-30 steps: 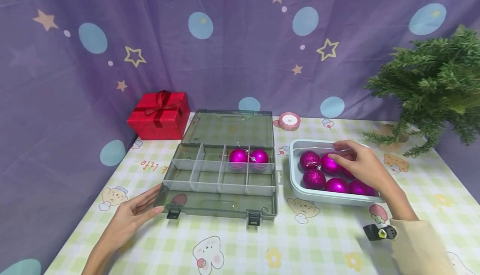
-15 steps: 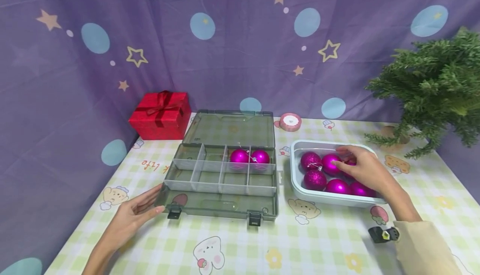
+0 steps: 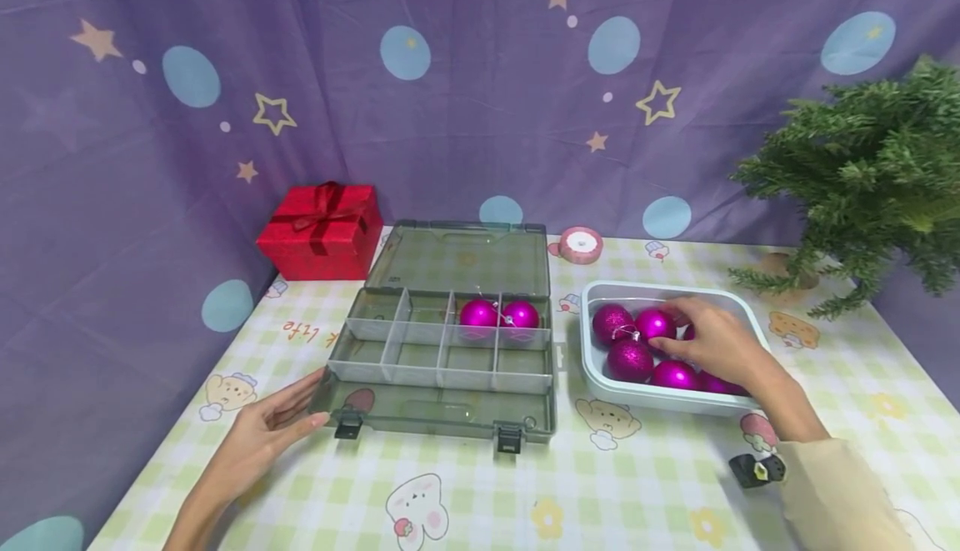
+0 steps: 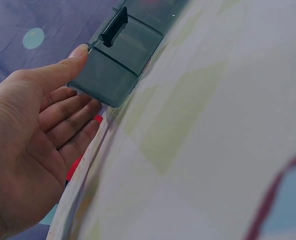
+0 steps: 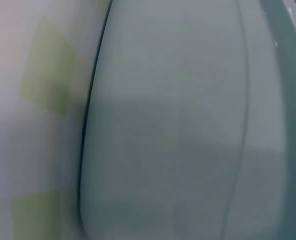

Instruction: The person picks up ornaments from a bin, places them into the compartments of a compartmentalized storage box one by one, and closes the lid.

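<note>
"What is the right hand (image 3: 712, 341) doing?"

"It reaches into the pale blue tub (image 3: 660, 398), just right of the compartment case (image 3: 435, 409). Thumb and fingers curl about a smooth magenta bauble (image 3: 651, 324) lying inside (some fingertips are hidden, so I cannot tell how firm that hold is)."

"Anything else in there?"

"More magenta baubles (image 3: 673, 376), with two glittery ones (image 3: 628, 361) on the side toward the case."

"And the left hand (image 3: 258, 434)?"

"At the case's near left corner, touching it; the thumb is set wide from loosely extended fingers."

"What does the case hold?"

"Two smooth baubles (image 3: 478, 315), one each in the two rightmost compartments of its far row. Its lid (image 3: 461, 259) is folded open."

"And past that?"

"A red gift box (image 3: 321, 234) behind and left of the case, a ribbon roll (image 3: 581, 244) near its far right corner, and a green tree (image 3: 877, 167) well to its right."
</note>
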Action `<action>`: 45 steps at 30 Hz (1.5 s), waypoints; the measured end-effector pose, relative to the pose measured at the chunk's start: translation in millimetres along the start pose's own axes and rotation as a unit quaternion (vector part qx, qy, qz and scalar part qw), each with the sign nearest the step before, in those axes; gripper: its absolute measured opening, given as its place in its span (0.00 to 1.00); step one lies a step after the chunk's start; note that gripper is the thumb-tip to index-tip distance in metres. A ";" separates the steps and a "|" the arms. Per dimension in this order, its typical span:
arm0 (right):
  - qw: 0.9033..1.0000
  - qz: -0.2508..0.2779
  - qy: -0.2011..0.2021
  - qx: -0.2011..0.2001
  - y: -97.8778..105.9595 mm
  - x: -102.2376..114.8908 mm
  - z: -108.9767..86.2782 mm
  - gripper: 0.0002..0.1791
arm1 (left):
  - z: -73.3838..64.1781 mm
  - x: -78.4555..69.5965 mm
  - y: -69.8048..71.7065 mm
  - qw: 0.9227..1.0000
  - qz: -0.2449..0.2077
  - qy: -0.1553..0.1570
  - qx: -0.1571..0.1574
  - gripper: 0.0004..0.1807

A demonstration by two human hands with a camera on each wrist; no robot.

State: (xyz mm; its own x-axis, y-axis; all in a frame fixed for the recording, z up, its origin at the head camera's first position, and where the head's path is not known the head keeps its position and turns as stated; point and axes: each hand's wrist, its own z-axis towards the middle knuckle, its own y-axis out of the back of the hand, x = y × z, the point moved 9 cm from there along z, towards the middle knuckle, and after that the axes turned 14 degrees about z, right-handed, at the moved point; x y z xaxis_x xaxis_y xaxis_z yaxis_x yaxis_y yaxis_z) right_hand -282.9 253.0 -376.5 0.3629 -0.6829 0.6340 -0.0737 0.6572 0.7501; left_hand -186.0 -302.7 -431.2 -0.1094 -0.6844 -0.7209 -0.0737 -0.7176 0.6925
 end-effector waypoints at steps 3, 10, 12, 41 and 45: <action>1.000 0.003 0.004 0.003 -3.5 1.1 1.1 0.28 | -0.3 0.2 -0.1 1.000 0.001 0.000 0.000 0.36; 1.000 -0.004 0.019 0.003 -8.8 5.2 4.6 0.27 | 0.2 0.4 0.3 1.000 0.004 0.001 0.001 0.37; 1.000 -0.005 0.019 0.005 -9.6 5.9 5.2 0.27 | 0.7 0.1 0.3 1.000 0.005 0.001 0.002 0.37; 0.999 0.035 0.013 -0.019 14.1 20.7 3.1 0.28 | -0.2 0.5 -0.2 1.000 0.006 0.014 0.003 0.37; 0.999 0.043 0.016 -0.019 17.0 25.4 5.1 0.29 | -0.3 0.8 -0.1 1.000 0.005 0.015 0.004 0.37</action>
State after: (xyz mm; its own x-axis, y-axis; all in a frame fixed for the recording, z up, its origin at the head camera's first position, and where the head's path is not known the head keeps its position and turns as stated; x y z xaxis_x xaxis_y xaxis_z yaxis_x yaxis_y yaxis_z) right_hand -279.7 245.2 -346.7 0.3872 -0.6135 0.6883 -0.0705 0.7246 0.6855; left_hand -185.8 -303.2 -431.9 -0.0812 -0.6954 -0.7140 -0.0797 -0.7095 0.7001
